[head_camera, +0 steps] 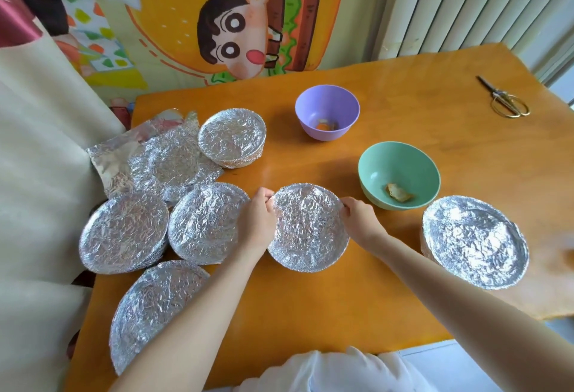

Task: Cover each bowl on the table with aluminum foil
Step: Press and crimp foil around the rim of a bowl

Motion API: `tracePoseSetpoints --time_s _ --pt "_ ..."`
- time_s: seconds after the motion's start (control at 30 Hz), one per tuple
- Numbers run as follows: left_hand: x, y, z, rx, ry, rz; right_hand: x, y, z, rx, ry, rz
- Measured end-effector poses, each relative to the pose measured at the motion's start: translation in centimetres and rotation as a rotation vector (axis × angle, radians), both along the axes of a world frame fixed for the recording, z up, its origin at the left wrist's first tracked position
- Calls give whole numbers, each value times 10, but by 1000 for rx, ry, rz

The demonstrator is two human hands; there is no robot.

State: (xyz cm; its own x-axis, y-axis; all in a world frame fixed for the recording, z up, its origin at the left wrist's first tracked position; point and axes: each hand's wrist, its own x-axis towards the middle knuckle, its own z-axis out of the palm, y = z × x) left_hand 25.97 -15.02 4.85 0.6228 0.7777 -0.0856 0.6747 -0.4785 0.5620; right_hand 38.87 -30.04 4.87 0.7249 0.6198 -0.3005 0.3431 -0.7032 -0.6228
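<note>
Nearest the person, at 7 o'clock on the desk (341,304), the nearest covered bowl (149,307) sits close to the left edge, its crinkled silver skin drawn over the rim. Bare orange wood runs from it along the near edge round to 5 o'clock. At the centre stands the middle bowl (307,233), capped in wrinkled foil that dips a little inside the rim and folds down over the wall. The left hand (257,220) has its fingers curled and pinches the foil at this bowl's 10 o'clock rim; the right hand (357,220) pinches it the same way at 2 o'clock. At 9 o'clock the second covered bowl (205,224) stands just beside the left hand, and the third covered bowl (124,233) beside that at the left edge. At 3 o'clock the right covered bowl (475,239) stands apart, with open desk between. Farther off, the green bowl (399,174) at 1 o'clock and the purple bowl (327,112) at 12 o'clock are uncovered, each holding food scraps. At 10 o'clock the loose foil (167,164) lies crumpled and reaches past the left edge, with the far covered bowl (231,137) beside it. The scissors (506,101) lie alone at the far right, bare wood all round. A cartoon mural (236,28) fills the wall behind.
</note>
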Motion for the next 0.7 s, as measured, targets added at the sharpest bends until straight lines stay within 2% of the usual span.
tracePoseSetpoints --time_s 0.13,0.3,0.4,0.5,0.7 --pt "7 17 -1 -10 150 -151 11 12 -4 -46 7 37" --pt "4 23 0 150 258 -276 13 16 -3 -98 -9 75" --pt "2 25 -1 237 325 -333 11 16 -1 -112 -136 198" --pt "-3 27 -2 235 384 -369 7 24 -1 -95 -286 351" --pt "-8 33 2 185 383 -426 0 48 5 -163 -377 506"
